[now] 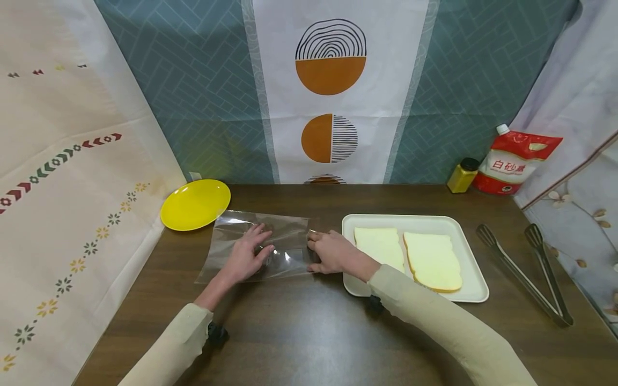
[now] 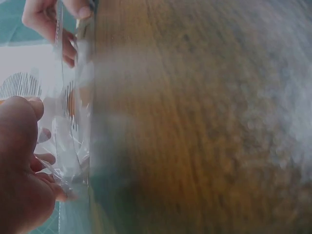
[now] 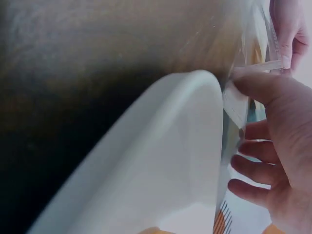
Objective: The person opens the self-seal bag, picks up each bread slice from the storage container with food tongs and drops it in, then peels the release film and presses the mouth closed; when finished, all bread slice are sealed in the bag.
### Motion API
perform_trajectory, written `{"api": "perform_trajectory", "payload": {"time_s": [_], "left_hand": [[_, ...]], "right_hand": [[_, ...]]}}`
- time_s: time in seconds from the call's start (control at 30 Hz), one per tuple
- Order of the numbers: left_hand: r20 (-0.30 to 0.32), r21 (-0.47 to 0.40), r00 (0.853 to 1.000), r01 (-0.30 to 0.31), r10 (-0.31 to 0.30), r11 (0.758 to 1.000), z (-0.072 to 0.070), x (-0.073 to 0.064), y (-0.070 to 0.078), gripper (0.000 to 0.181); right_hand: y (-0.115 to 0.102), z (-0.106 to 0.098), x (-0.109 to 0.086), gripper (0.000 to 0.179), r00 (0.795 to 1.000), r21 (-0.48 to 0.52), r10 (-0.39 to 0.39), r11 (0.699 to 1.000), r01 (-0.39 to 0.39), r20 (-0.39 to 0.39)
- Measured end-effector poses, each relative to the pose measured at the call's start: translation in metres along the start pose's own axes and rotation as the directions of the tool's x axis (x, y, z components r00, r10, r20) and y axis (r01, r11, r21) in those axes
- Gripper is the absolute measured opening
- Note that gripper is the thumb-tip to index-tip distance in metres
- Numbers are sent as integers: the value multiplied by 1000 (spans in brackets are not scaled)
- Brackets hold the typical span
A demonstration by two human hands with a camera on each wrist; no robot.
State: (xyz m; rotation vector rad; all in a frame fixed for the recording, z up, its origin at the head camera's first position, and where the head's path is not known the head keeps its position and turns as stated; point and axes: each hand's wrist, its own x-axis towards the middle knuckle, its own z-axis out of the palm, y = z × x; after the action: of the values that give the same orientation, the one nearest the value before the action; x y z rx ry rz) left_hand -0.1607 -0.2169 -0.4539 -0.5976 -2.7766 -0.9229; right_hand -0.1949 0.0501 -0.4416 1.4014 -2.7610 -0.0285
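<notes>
A clear plastic bag (image 1: 285,256) lies flat on the wooden table, its glossy surface catching light. My left hand (image 1: 245,257) rests on its left half with fingers and thumb spread; in the left wrist view the fingertips touch the crinkled film. At the bag's right edge is my right hand (image 1: 333,252), thumb near the front and fingers further back, apart from each other. The right wrist view has the right thumb (image 3: 258,87) at the bag's edge. Close to the right hand stands a white tray (image 1: 475,284) with two slices of bread (image 1: 432,261).
A yellow plate (image 1: 195,205) sits at the back left, close to the bag's corner. Metal tongs (image 1: 526,284) lie right of the tray. Behind them stand a yellow jar (image 1: 462,177) with a black lid and a red-and-white pouch (image 1: 512,161), against the cloth-covered walls.
</notes>
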Motion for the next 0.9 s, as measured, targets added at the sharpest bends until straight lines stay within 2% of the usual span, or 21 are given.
{"api": "perform_trajectory", "payload": {"time_s": [0.17, 0.27, 0.4, 0.57, 0.77, 0.9], "left_hand": [[17, -14, 1000, 21, -21, 1000, 0, -1, -1, 44], [18, -19, 1000, 23, -23, 1000, 1, -1, -2, 44], [22, -27, 999, 25, -24, 999, 2, -2, -2, 45], [15, -6, 1000, 9, -9, 1000, 4, -3, -2, 46], [-5, 17, 1000, -9, 9, 1000, 7, -3, -2, 46], [-40, 11, 998, -39, 40, 999, 9, -2, -3, 43]], "right_hand": [[1, 3, 1, 63, 998, -5, 5, 1000, -6, -60], [1, 3, 2, 69, 998, 7, 20, 1000, -19, -62], [0, 5, 3, 84, 997, 17, 71, 997, -72, 29], [-3, 8, 3, 103, 979, 2, 140, 990, -142, 149], [-4, 12, 4, 108, 966, -18, 160, 987, -159, 205], [-2, 10, 5, 103, 969, 16, 151, 987, -157, 194]]}}
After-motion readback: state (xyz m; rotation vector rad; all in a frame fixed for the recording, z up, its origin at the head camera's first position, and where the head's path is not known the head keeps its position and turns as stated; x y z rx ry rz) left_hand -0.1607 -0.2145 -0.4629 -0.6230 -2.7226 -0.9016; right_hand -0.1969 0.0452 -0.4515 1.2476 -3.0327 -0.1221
